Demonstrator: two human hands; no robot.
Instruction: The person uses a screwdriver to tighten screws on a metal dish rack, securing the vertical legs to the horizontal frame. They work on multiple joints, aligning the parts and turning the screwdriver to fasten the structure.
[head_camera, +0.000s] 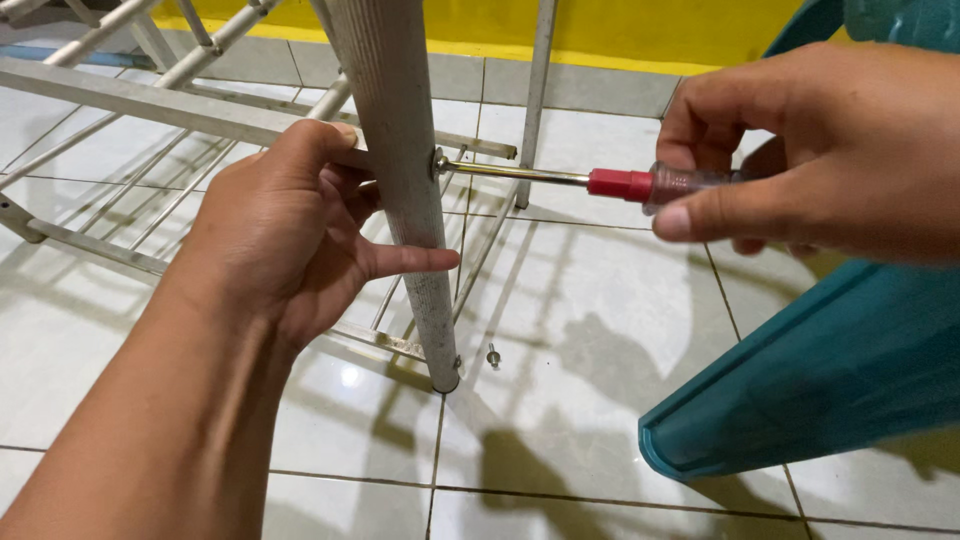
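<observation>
The left hand (290, 225) curled closed around the grey metal leg (400, 180). The right hand (830, 150) pinched shut on a red-collared screwdriver (600, 180), its tip at the leg's screw (441, 163). A loose screw (492, 354) lay on bare tile floor (600, 340) beside the leg's foot.

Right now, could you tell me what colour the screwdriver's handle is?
Clear screwdriver handle with a red collar, head view.

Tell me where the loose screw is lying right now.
In the head view, the loose screw stands on the white tiled floor just right of the foot of the grey metal leg, below the screwdriver.
</observation>
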